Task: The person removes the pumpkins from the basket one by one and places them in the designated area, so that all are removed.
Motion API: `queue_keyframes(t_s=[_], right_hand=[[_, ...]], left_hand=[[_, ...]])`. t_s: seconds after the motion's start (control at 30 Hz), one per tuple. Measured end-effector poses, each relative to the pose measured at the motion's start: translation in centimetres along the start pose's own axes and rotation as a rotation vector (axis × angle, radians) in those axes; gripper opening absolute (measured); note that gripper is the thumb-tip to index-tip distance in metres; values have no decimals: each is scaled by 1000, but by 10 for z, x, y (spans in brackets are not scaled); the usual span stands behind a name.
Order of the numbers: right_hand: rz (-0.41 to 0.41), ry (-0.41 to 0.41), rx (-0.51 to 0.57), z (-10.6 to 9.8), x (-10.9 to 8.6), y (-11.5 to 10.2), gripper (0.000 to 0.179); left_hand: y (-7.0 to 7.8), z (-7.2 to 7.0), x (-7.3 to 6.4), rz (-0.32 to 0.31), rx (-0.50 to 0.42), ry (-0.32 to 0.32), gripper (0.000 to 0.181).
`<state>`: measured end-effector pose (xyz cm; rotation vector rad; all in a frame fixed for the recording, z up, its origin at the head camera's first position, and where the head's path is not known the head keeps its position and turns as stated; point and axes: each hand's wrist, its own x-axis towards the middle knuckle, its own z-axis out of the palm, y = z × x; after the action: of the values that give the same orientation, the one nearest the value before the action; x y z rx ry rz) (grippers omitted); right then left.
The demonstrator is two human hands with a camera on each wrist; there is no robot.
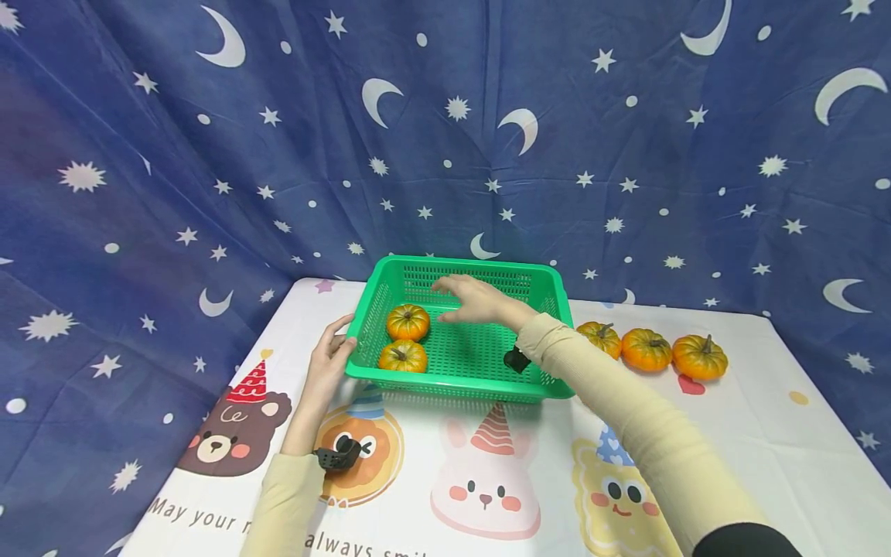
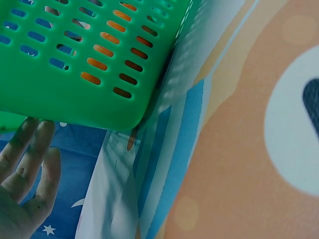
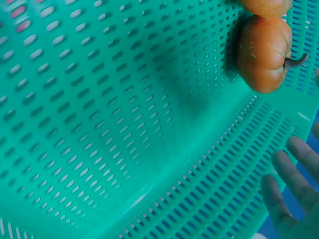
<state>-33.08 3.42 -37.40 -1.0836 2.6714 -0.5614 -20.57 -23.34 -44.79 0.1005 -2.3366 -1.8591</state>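
The uncurled left hand (image 1: 326,362) apparently steadies the rectangular green plastic basket (image 1: 452,381) from the left; the relaxed right hand (image 1: 476,300) hovers empty.

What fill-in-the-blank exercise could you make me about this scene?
Inside the green, rectangular, perforated plastic basket, ____ round, ribbed, orange-yellow pumpkins are visible.
On the white cartoon-printed tablecloth, ____ more pumpkins show beside the basket.
The bare hand touching the basket's rim is the person's ____ hand.
The dark blue cloth backdrop shows white stars, dots and crescent ____.

Missing words: two; three; left; moons.
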Motion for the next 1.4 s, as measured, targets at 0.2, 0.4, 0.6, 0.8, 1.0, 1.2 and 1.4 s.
queue_keyframes(t_s=[0.2, 0.4, 0.6, 0.8, 1.0, 1.2, 1.4], right_hand=[[-7, 2, 33, 11, 11, -1, 59], [17, 17, 73, 23, 18, 3, 58], [32, 36, 137, 34, 23, 8, 59], [48, 19, 180, 43, 27, 11, 65], [52, 8, 191, 49, 34, 8, 67], [48, -13, 202, 55, 40, 7, 69], [22, -22, 233, 61, 43, 8, 72]], left_hand=[[0, -1, 1, -3, -9, 3, 44], [1, -2, 1, -10, 3, -5, 44], [2, -1, 1, 2, 6, 2, 43], [2, -1, 0, 7, -1, 4, 44], [1, -3, 0, 17, -3, 14, 44], [0, -3, 0, 14, 6, 15, 43], [-1, -2, 1, 5, 7, 15, 44]])
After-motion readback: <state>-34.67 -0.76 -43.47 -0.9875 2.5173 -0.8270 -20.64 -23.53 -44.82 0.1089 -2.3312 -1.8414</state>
